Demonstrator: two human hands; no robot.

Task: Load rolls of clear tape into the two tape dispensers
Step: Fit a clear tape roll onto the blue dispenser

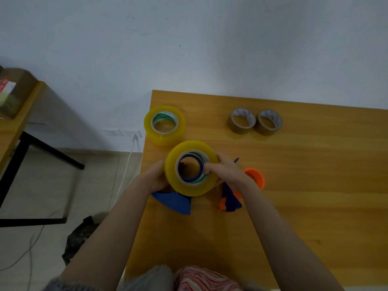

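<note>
A thick yellowish roll of clear tape (190, 186) sits over the blue hub of a blue tape dispenser (174, 201) near the table's left edge. My left hand (154, 176) grips the roll's left side and the dispenser under it. My right hand (225, 170) holds the roll's right side, with a finger pressed into the core against the blue hub. A second yellowish roll (164, 125) lies flat behind it. An orange and blue dispenser (252, 181) lies to the right, partly hidden by my right wrist.
Two small brown tape rolls (241, 121) (269, 122) lie side by side at the back of the wooden table (315, 185). Another table with a cardboard box (14, 91) stands at the far left. A cable and a dark bag lie on the floor.
</note>
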